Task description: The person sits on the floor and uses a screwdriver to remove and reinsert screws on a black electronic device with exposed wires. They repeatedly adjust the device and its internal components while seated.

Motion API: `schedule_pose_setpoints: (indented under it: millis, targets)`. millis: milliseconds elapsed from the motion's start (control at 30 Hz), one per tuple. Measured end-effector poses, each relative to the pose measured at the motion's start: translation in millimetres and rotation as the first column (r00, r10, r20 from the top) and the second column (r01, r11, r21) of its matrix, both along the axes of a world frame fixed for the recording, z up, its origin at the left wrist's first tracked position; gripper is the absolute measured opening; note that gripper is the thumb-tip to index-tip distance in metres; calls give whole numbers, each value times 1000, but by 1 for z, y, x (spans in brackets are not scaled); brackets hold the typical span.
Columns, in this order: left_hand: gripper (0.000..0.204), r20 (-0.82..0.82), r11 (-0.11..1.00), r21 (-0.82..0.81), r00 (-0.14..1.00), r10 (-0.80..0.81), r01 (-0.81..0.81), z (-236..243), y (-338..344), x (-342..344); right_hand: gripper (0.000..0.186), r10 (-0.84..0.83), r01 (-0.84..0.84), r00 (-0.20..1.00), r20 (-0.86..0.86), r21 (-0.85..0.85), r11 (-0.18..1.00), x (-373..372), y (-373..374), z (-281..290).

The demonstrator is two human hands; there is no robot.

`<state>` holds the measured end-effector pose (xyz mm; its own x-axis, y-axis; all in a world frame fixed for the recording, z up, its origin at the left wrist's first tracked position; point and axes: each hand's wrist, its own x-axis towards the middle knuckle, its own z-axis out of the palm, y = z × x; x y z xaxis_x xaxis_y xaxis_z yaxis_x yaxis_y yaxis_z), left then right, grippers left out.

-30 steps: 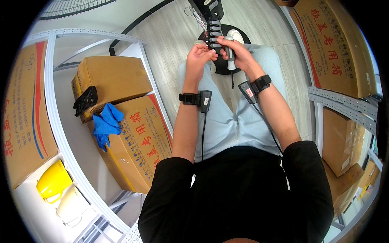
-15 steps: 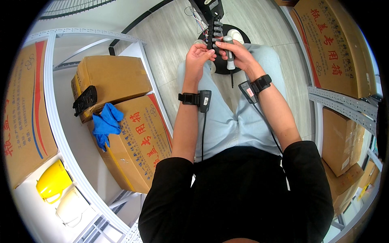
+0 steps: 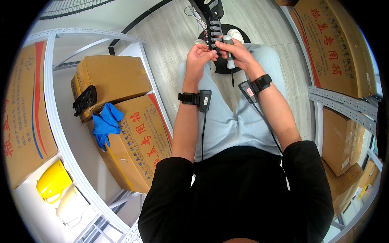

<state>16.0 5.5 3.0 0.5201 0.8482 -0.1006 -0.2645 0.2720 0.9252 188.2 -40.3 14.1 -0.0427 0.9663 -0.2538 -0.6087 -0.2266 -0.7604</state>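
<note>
I sit with the black ribbed power-strip-like bar (image 3: 213,28) upright before my knees. My left hand (image 3: 199,54) pinches its edge; my right hand (image 3: 234,50) is clamped on a grey-handled screwdriver (image 3: 229,52). The work looks midway, the bar not yet put down.

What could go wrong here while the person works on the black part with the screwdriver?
The screwdriver lies across the right hand, tip down toward the lap; a slip might jab the thigh. The left hand pinches the black ribbed part with fingertips only, so it may twist. Anything small that comes loose could drop to the floor.
</note>
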Motion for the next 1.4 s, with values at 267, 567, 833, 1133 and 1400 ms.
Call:
schedule_pose_setpoints:
  millis: [267,567,833,1133,1400]
  targets:
    - [23,14,1000,-2,1000,13,-13,-1,3,0,32,12,-12,1000,-6,-17,1000,0,2,-4]
    - [29,14,999,-13,999,32,-32,4,2,0,31,-5,4,998,-64,-14,1000,0,1,-2]
    - [30,-3,999,-14,999,40,-40,2,2,-1,24,-7,4,997,-74,-44,999,1,2,-2]
    - [31,-15,999,-40,1000,22,-23,2,4,0,20,-17,15,998,-68,-34,999,-1,5,2]
    - [25,6,993,102,999,-54,53,-4,2,0,18,-74,70,994,-76,-60,996,1,6,-2]
